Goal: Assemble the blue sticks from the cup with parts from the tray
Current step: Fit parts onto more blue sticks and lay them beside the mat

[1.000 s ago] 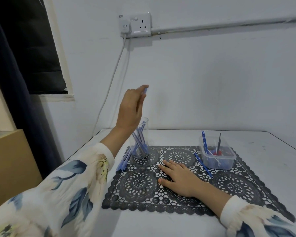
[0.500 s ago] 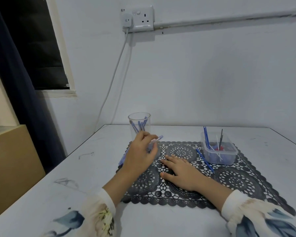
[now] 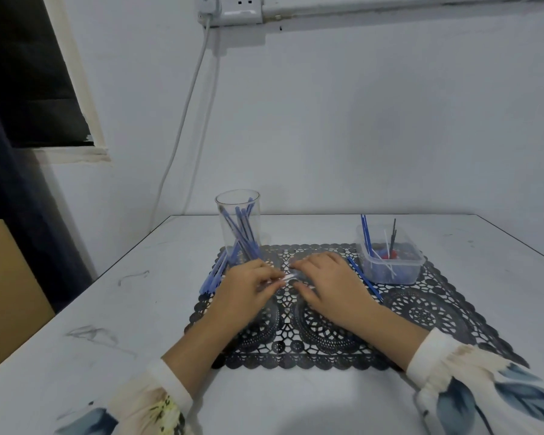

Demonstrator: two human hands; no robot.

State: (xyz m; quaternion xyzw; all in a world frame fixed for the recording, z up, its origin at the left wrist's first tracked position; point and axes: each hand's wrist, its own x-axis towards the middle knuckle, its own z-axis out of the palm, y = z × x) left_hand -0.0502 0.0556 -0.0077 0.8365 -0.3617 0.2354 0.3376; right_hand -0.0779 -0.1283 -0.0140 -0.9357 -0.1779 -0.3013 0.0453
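A clear cup [image 3: 237, 215] holding several blue sticks stands at the mat's far left corner. At the far right, a clear plastic tray [image 3: 402, 274] holds small red and blue parts and a few thin rods. My left hand [image 3: 248, 290] hovers over the mat in front of the cup and pinches one pale blue stick [image 3: 285, 277], which points right. Just right of it is my right hand [image 3: 330, 284], fingers loosely spread, fingertips close to the stick's free end. Blur hides whether they touch it.
A black lace mat [image 3: 327, 337] covers the middle of the white table [image 3: 113, 324]. Several blue sticks [image 3: 214, 274] lie left of the cup, and a single blue stick [image 3: 363, 279] lies beside the tray. A wall stands behind the table; a cable [image 3: 182, 120] hangs from its socket.
My left hand came down from above the cup with one stick and brought it to the mat's middle. My right hand, flat on the mat before, moved up towards the stick.
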